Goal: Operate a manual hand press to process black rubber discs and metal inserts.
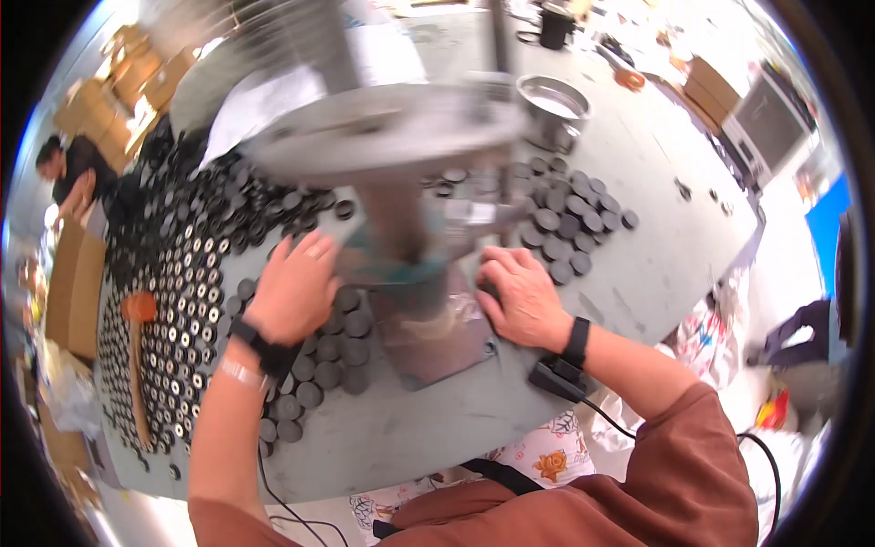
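Note:
Between my hands stands a machine like a bench press, with a wide round grey top, a green-edged middle and a flat metal base plate. Its upper part is smeared by motion. My left hand is beside the machine's left side, above dark round discs, its fingers stretched out and apart. My right hand rests low at the right of the base plate, fingers curled; anything inside them is hidden. Several more dark discs are grouped just beyond it.
Rows of small black rings with pale centres cover the table's left, beside an orange-headed hammer. Black parts are heaped behind. A metal pot stands at the back. A person is at far left. A cord runs past my right forearm.

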Demonstrator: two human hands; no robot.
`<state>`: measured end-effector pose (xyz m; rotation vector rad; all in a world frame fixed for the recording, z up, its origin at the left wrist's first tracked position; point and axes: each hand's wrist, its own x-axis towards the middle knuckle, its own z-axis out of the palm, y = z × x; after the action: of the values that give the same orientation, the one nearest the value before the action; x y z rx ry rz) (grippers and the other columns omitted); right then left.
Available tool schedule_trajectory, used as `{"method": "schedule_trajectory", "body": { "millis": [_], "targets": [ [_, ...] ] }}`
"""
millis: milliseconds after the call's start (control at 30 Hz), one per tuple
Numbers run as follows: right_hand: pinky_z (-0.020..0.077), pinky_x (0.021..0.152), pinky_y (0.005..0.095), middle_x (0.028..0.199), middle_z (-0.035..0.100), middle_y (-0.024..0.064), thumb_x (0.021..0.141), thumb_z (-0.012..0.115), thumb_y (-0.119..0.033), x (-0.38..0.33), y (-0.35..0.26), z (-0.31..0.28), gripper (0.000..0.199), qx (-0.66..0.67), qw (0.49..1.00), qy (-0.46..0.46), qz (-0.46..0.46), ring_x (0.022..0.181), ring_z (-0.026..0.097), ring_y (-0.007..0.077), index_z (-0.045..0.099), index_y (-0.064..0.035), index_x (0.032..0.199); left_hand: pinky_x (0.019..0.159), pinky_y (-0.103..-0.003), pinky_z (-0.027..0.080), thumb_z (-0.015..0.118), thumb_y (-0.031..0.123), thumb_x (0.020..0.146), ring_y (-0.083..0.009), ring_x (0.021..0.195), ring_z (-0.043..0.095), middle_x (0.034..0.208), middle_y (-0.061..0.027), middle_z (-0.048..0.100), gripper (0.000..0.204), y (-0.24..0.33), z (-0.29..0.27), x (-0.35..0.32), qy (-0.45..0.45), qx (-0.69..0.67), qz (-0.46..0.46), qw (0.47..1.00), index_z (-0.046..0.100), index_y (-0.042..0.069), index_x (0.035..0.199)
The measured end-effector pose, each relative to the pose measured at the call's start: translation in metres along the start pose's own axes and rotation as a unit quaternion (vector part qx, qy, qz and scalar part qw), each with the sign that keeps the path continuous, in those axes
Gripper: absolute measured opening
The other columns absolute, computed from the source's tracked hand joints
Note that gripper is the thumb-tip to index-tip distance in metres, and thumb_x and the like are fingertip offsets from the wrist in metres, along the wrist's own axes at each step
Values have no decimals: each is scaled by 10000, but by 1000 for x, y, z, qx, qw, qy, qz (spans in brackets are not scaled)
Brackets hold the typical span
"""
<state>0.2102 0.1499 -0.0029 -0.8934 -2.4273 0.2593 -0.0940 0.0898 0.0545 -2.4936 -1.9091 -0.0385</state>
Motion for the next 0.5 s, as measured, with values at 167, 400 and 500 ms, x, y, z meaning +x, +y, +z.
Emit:
{"method": "schedule_trajectory", "body": {
  "millis": [167,400,500],
  "targets": [
    [406,800,392,993,514,68,773,590,-146,-12,16,4,143,33,998,12,49,947,487,286,535,-73,882,934,-446,423,622,53,772,-370,1104,531,1135,-174,586,334,90,-17,-67,91,-24,-10,995,564,-4,1095],
    [494,708,425,898,577,136,780,565,-118,16,20,3,150,64,995,-34,73,879,558,331,568,-22,895,1034,-470,339,593,105,776,-436,1245,414,1323,-255,451,507,187,26,-128,-21,-223,-48,973,471,-46,1244],
    [503,755,417,1028,610,153,725,609,-115,43,31,-5,249,70,987,-104,103,971,582,322,640,-14,951,1000,-548,339,678,209,747,-478,1218,399,1313,-264,437,558,185,49,-128,-25,-167,1,986,492,-57,1201]
  ]
}}
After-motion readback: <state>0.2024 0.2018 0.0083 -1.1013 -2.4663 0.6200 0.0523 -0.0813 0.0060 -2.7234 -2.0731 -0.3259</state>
